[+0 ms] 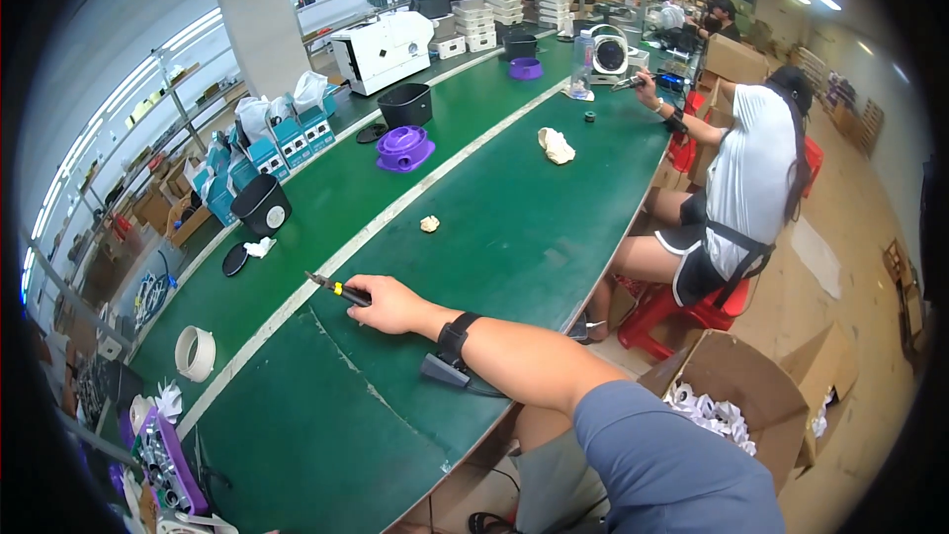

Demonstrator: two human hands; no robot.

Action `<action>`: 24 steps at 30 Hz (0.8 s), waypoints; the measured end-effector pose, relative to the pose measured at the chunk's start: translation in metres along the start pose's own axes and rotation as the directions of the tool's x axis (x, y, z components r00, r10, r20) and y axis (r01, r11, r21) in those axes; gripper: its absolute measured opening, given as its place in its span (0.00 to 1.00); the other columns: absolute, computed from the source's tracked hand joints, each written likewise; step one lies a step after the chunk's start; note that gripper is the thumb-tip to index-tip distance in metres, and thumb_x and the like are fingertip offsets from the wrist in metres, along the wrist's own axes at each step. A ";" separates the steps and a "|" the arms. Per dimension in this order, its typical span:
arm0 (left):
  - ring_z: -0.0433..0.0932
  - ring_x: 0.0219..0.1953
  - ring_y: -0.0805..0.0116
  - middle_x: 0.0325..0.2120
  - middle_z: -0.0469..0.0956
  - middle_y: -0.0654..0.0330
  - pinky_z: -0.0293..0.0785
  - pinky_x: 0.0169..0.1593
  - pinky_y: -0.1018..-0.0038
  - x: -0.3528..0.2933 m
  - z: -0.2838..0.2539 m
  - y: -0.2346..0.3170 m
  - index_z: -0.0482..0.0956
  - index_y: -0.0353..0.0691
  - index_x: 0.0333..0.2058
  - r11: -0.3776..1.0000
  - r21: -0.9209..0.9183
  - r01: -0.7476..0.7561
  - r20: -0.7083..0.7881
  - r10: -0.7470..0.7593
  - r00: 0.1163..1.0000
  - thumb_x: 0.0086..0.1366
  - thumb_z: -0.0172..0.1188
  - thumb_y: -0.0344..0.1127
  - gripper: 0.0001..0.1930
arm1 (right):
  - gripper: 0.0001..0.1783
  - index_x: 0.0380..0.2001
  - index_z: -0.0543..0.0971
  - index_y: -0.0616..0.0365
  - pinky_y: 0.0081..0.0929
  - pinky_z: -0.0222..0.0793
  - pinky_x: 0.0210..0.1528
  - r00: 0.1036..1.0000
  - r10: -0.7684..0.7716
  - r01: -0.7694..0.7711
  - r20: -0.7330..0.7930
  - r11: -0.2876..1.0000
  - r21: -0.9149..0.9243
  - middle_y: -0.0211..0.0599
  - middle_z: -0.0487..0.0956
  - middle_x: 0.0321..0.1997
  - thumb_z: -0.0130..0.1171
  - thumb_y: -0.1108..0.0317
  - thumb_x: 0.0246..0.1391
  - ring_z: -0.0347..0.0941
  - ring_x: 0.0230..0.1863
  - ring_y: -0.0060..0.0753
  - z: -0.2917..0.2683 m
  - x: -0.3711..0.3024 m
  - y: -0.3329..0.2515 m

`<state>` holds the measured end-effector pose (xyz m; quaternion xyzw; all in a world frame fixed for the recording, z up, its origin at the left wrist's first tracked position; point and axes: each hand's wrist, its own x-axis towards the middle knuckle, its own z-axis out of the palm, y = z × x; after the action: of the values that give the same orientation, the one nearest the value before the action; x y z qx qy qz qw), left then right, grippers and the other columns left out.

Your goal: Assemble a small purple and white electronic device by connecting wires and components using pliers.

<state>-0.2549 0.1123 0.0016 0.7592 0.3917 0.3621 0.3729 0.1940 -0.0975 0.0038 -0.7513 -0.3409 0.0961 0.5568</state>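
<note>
My right hand (388,306) is closed around a pair of pliers (348,293) with black and yellow handles. Their metal jaws point away to the left, over the pale line that runs along the green table (494,227). A black strap (455,338) circles my right wrist, with a dark box-shaped piece (445,370) beside it. Beyond the hand lies a small crumpled cream-coloured piece (429,223), and farther off a larger crumpled one (556,145). My left hand is out of the picture.
Across the line stand a black bin (261,205), a purple round housing (403,148) and a white ring (195,353). A purple tray (173,460) of metal parts sits at lower left. A co-worker (761,158) sits at right; an open carton (736,391) of white pieces stands near me.
</note>
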 end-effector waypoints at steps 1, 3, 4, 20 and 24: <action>0.74 0.26 0.72 0.24 0.77 0.61 0.71 0.32 0.75 -0.001 0.001 0.001 0.81 0.32 0.36 1.000 0.002 0.003 -0.002 -0.003 1.000 0.74 0.49 0.35 0.14 | 0.22 0.53 0.76 0.63 0.35 0.76 0.45 1.000 0.000 0.000 0.004 1.000 0.001 0.43 0.82 0.38 0.63 0.65 0.56 0.82 0.37 0.34 -0.001 -0.001 -0.001; 0.75 0.27 0.71 0.25 0.79 0.60 0.72 0.33 0.75 -0.002 0.002 0.002 0.81 0.32 0.36 0.999 0.044 -0.025 0.000 0.025 1.000 0.74 0.50 0.36 0.15 | 0.22 0.53 0.76 0.63 0.34 0.76 0.45 1.000 0.010 -0.010 0.012 0.999 0.043 0.43 0.82 0.38 0.63 0.66 0.56 0.81 0.37 0.35 0.000 -0.001 -0.003; 0.75 0.27 0.71 0.25 0.79 0.60 0.72 0.33 0.75 -0.002 0.002 0.002 0.81 0.32 0.36 0.999 0.044 -0.023 0.000 0.023 1.000 0.74 0.50 0.36 0.15 | 0.22 0.53 0.76 0.63 0.34 0.76 0.45 1.000 -0.002 0.002 -0.001 1.000 0.015 0.42 0.82 0.38 0.63 0.65 0.56 0.81 0.37 0.34 0.001 -0.001 -0.003; 0.77 0.28 0.67 0.26 0.80 0.56 0.74 0.35 0.71 -0.007 0.006 0.015 0.81 0.29 0.35 0.975 0.206 -0.079 0.003 0.080 0.997 0.74 0.51 0.37 0.16 | 0.22 0.53 0.76 0.63 0.35 0.76 0.46 1.000 -0.022 0.022 -0.004 1.000 -0.012 0.43 0.82 0.38 0.63 0.65 0.56 0.81 0.38 0.35 0.002 0.000 0.000; 0.78 0.29 0.65 0.27 0.81 0.55 0.74 0.36 0.70 -0.008 0.001 0.014 0.81 0.29 0.36 0.975 0.211 -0.072 0.003 0.072 0.997 0.74 0.51 0.37 0.16 | 0.22 0.52 0.77 0.62 0.34 0.75 0.45 0.998 -0.056 0.055 -0.019 0.998 -0.026 0.42 0.82 0.38 0.63 0.65 0.56 0.81 0.37 0.35 0.006 0.000 -0.002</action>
<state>-0.2527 0.0991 0.0113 0.8074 0.4009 0.3334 0.2761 0.1900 -0.0929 0.0036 -0.7494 -0.3573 0.0688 0.5531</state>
